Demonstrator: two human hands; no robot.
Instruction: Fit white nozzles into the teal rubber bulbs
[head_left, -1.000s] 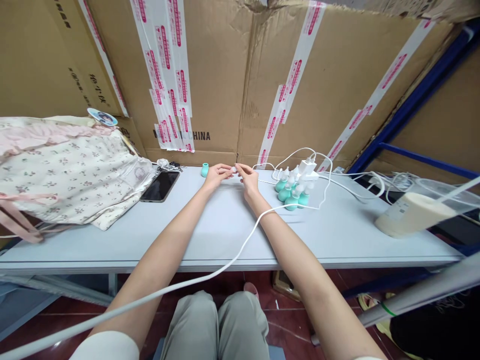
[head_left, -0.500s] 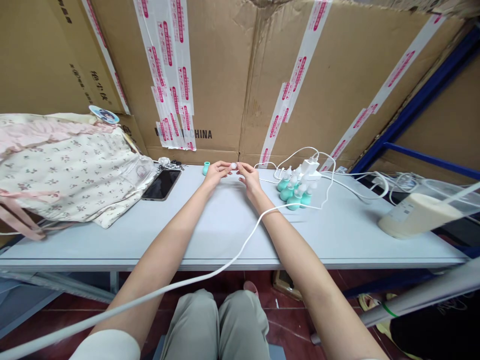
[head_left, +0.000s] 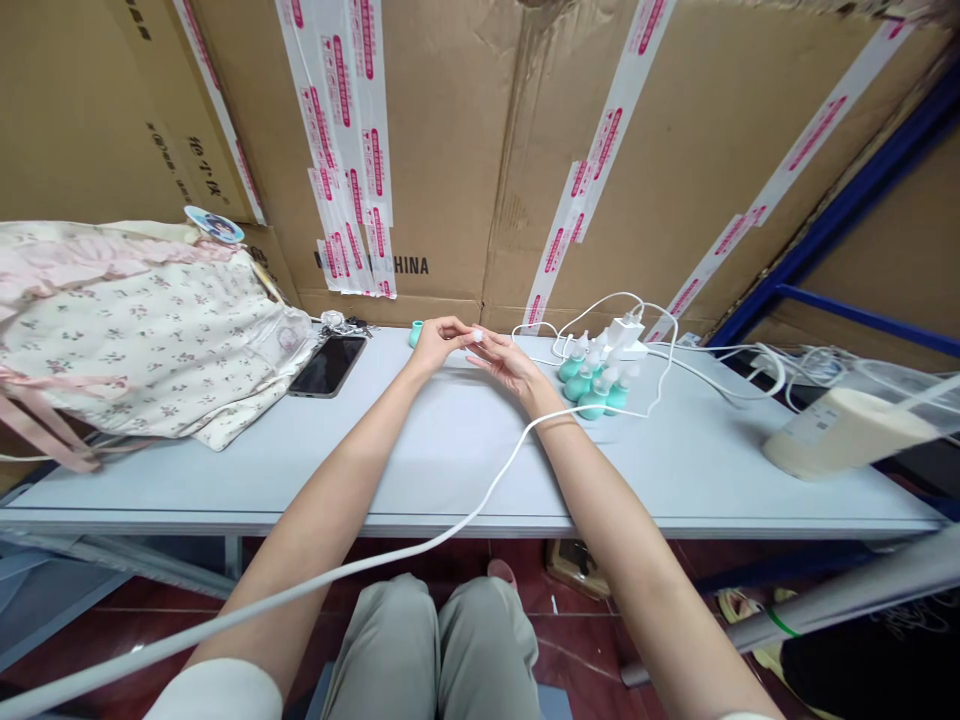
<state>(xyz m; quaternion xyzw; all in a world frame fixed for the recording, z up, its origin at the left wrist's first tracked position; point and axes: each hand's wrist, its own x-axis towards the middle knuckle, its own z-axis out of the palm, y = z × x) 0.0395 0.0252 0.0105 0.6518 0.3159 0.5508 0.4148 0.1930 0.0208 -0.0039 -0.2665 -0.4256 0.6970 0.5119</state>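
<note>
Both hands meet over the back middle of the table. A small whitish, translucent piece point(head_left: 478, 336) sits between their fingertips; its exact kind is too small to make out. My left hand point(head_left: 436, 345) pinches it from the left. From the other side my right hand point(head_left: 511, 362) grips it with thumb and fingertips, the palm partly turned up and the lower fingers loosely stretched. Just behind my left hand stands a teal rubber bulb point(head_left: 415, 333) with an open neck, partly hidden. To the right of my right hand, several teal bulbs with clear tips point(head_left: 592, 392) stand grouped together.
A white cable point(head_left: 480, 505) crosses in front of my right forearm. White chargers point(head_left: 624, 335) stand behind the bulbs. A phone point(head_left: 328, 367) and a flowered bag point(head_left: 150, 340) lie left; a drink cup point(head_left: 840, 432) stands right. Cardboard point(head_left: 450, 150) walls the back.
My right hand has rolled so its palm shows more and its lower fingers have spread. The small piece stays between both hands. The view has shifted slightly.
</note>
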